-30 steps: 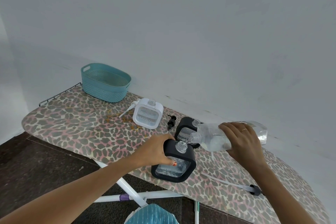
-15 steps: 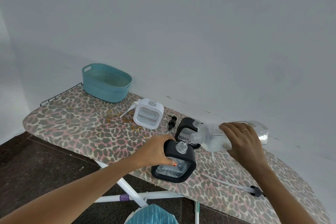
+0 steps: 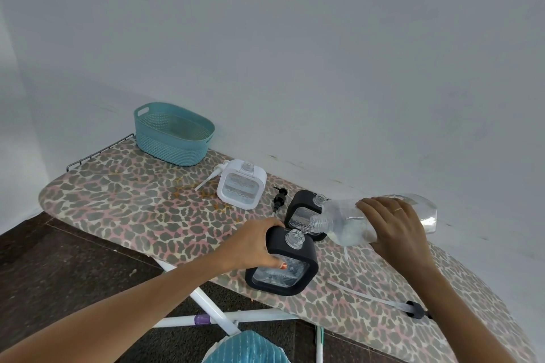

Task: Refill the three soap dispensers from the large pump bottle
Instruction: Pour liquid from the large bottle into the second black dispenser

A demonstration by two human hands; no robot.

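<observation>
My right hand (image 3: 392,227) is wrapped around the big bottle (image 3: 368,219), which lies almost flat in the air, its long axis running from right to left with the open mouth at the left end. The mouth hangs just above and to the right of the neck of the near dispenser (image 3: 283,262), and a thin clear stream goes from one to the other. The whole step depends on this: the mouth must stay over that small neck, otherwise soap runs down the black frame.

My left hand (image 3: 256,244) is closed on the left top corner of the near dispenser and holds it upright on the ironing board (image 3: 124,203). This hand is the nearer one to it.

Through its window I see clear liquid in the lower part; I judge it is not full yet. The second black dispenser (image 3: 300,209) stands just behind, partly hidden by the bottle. The white dispenser (image 3: 241,188) stands further left, open, with some liquid low inside. The basket (image 3: 172,134) looks empty.
</observation>
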